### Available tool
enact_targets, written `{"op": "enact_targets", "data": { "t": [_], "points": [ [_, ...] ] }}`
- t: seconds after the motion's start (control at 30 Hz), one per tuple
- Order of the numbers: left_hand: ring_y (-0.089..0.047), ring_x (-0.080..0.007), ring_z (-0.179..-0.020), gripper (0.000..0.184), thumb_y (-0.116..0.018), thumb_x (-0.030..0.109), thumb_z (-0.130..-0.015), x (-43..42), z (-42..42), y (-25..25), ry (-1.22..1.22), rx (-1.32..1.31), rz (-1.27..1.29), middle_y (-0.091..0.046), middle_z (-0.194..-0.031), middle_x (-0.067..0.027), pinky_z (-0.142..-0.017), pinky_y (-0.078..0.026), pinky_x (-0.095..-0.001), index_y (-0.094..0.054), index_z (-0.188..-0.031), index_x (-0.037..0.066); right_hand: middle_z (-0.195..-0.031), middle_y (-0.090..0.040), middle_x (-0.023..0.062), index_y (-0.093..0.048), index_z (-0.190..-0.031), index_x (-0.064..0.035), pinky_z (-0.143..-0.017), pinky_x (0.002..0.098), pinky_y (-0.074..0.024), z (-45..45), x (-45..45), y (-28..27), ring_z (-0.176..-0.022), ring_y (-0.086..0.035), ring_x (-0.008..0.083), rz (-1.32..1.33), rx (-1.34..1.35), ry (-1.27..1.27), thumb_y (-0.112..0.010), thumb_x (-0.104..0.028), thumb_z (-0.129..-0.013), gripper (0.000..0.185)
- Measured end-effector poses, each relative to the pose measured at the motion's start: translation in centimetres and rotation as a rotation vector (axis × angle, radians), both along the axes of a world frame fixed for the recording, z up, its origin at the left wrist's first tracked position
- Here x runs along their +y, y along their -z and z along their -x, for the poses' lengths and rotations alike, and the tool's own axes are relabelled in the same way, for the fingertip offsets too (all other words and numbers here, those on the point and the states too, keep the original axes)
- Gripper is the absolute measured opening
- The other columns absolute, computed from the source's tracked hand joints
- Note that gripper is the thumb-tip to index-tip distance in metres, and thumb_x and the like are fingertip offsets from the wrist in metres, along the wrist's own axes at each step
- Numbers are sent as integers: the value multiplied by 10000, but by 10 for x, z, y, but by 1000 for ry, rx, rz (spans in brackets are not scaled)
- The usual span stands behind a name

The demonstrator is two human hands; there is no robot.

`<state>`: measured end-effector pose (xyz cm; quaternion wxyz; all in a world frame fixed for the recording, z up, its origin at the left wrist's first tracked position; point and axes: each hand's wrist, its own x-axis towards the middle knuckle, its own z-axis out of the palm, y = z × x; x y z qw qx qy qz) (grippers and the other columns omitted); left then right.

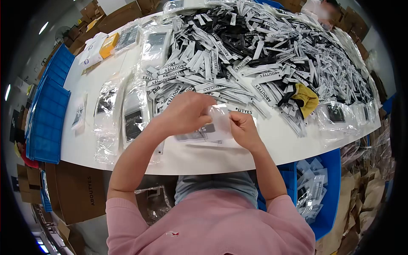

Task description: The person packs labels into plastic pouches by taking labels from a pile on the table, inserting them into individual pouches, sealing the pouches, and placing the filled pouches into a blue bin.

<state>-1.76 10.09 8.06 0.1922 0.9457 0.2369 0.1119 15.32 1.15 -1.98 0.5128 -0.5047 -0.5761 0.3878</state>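
Note:
Near the table's front edge, my left hand (189, 111) is closed, its fingers curled at the upper left of a small translucent plastic bag (219, 121). My right hand (245, 131) pinches the right edge of the same bag. Beneath the bag lies a printed plastic bag (191, 137) with a grey panel, partly covered by my left hand. Just beyond both hands, a big pile of white and black printed strips (212, 87) marked ABOUTYES spreads over the white table (199, 160). Whether anything is inside the held bag, I cannot tell.
Stacks of clear printed bags (135, 114) lie left of my hands. A yellow and black glove (304, 101) rests at the pile's right side. Below the table edge at right stands a blue bin (330, 191) with filled bags. Blue crates (46, 123) stand at left; another person (318, 10) is far right.

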Motion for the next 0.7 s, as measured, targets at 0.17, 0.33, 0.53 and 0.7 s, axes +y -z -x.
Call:
{"op": "enact_targets", "data": {
  "t": [0.17,0.33,0.53,0.7],
  "points": [
    [-432,-103,-468,146,-648,82,-717,8,6,25,-141,-121,362,-497,-509,-48,-465,-373,-279,-578,-666,-35,-659,-551,-26,-627,-797,19,-522,222,-375,2,-7,-10,-603,-443,35,100,234,-102,-586,-158,-858,191],
    [-371,-68,-479,233,-645,146,-790,-5,0,49,-202,-180,560,-461,-502,-20,-434,-327,-264,-577,-657,-32,-610,-550,1,-620,-767,18,-509,236,-383,4,-4,-7,-567,-450,49,40,53,-40,-619,-147,-824,175],
    [-314,-57,-482,309,-643,149,-813,-14,7,48,-258,-341,554,-366,-472,-23,-427,-282,-268,-515,-588,-21,-591,-553,60,-602,-737,12,-489,267,-368,3,-6,-10,-535,-472,91,4,-32,-20,-633,-137,-801,165],
    [-583,-250,-701,54,-628,103,-673,-14,5,42,46,-148,-323,-575,-676,-74,-618,-462,-361,-607,-649,60,-596,-498,97,-590,-728,-17,-531,316,-383,-3,-4,-8,-535,-472,229,-282,-402,-7,-628,-72,-780,85]
  ]
}}
